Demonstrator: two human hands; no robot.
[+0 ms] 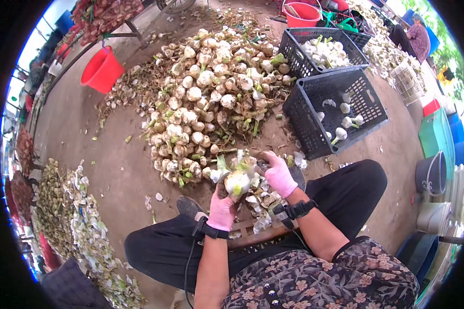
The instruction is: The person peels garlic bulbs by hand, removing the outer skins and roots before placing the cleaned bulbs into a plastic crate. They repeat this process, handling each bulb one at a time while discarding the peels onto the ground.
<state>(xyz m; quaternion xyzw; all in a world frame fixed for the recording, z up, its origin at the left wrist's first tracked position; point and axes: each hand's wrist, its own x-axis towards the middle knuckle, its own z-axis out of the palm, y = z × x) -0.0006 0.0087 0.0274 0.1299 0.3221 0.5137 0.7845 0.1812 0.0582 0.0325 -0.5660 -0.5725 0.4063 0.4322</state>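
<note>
My left hand (222,210), in a pink glove with dark fingertips, is wrapped around a white garlic bulb (237,183) in front of my lap. Close to the bulb's right side is my gloved right hand (279,176), its fingers curled. Motion blur there hides what those fingers hold, if anything. Loose garlic skins (265,201) lie below both hands, over a brown slatted surface (252,238) between my legs. Just beyond the hands rises a large heap of untrimmed garlic bulbs (206,92) with dirt and stalks on them.
A black crate (314,147) at right holds several cleaned bulbs; another black crate (294,56) behind it is fuller. One red bucket (102,71) hangs at left, another red bucket (301,15) stands at the back. A person (418,38) sits far right. Peelings (87,221) lie left.
</note>
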